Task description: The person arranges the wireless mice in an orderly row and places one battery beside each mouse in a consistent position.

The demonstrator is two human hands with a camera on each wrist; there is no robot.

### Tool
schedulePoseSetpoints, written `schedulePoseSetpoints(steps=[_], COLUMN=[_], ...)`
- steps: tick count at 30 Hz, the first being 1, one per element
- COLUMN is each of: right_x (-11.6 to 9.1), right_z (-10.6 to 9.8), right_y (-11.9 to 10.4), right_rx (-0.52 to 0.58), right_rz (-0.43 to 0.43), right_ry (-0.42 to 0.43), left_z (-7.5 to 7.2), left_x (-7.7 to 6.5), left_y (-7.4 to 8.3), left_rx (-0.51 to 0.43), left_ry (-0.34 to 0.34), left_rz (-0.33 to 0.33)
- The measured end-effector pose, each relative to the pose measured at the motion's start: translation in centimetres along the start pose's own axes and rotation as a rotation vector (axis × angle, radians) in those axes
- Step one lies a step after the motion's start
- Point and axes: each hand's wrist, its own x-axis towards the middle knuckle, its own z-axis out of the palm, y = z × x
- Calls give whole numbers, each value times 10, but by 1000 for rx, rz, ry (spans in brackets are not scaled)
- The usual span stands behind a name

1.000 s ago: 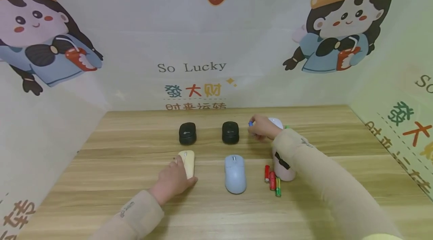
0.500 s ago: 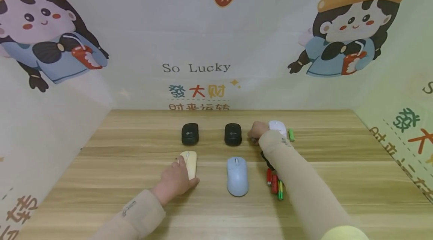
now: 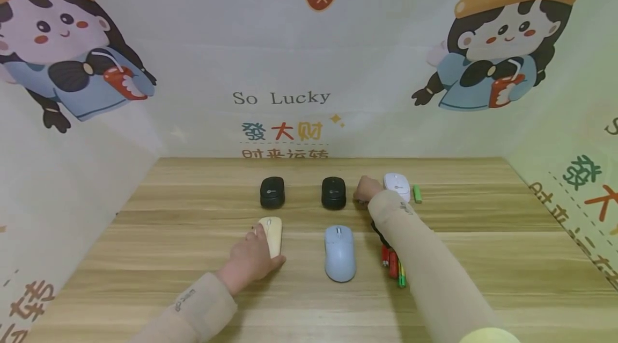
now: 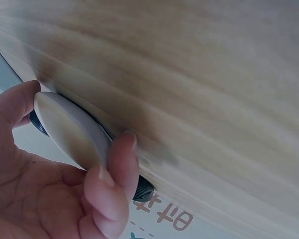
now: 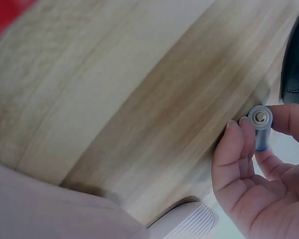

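My left hand (image 3: 251, 257) holds a cream computer mouse (image 3: 275, 235) by its sides on the wooden table. In the left wrist view, the thumb is at one side of the mouse (image 4: 65, 127) and curled fingers (image 4: 120, 164) are at the other. Between the right black mouse (image 3: 333, 192) and the white mouse (image 3: 395, 184) is my right hand (image 3: 368, 190). Its thumb and fingers pinch a battery (image 5: 260, 119), whose metal end faces the right wrist camera and whose lower part shows blue. The right hand's own fingers hide this battery in the head view.
A light blue mouse (image 3: 340, 254) lies between my arms. Red batteries (image 3: 393, 265) and a green one (image 3: 402, 276) lie beside my right sleeve, which mostly covers a pink object. Another green battery (image 3: 417, 194) is right of the white mouse; a second black mouse (image 3: 272, 192) stands back left.
My right hand, with the battery, has turned and dropped slightly, and its forearm has swung left, uncovering the white mouse and green battery. The left hand stays on the cream mouse.
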Motion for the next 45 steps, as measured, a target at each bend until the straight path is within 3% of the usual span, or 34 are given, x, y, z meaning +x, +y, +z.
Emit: schedulePoseSetpoints(steps=[4, 5, 7, 10, 13, 15, 18, 22, 25, 29, 35, 45], right_x=[-5, 5, -8, -61, -128, -164, -206, -250, -278, -301, -309, -306], right_z=[0, 5, -5, -44, -91, -111, -124, -113, -94, -66, -44, -34], right_y=[-2, 3, -8, -46, -86, -100, -102, -88, -72, -55, -43, -40], right_rx=[20, 18, -2, -57, -65, -64, -96, -129, -89, -49, -14, 17], right_rz=[7, 22, 32, 58, 23, -38, -151, -227, -199, -174, -142, -143], right_ry=[33, 24, 10, -84, -147, -147, -117, -111, -161, -154, -67, -7], left_z=[1, 1, 2, 1, 0, 0, 1, 2, 2, 3, 2, 1], left_x=[0, 0, 1, 1, 0, -1, -1, -2, -1, 2, 2, 1], left_y=[1, 1, 1, 1, 1, 0, 1, 1, 2, 1, 1, 1], left_rx=[-2, -2, -1, 0, 9, 11, 15, 7, -6, 12, 28, 16], left_ry=[-1, -3, -7, -12, -10, -8, -8, -6, 6, 6, -9, -12], left_rz=[-4, -5, -6, -7, -9, -13, -12, -4, 7, 12, 10, 5])
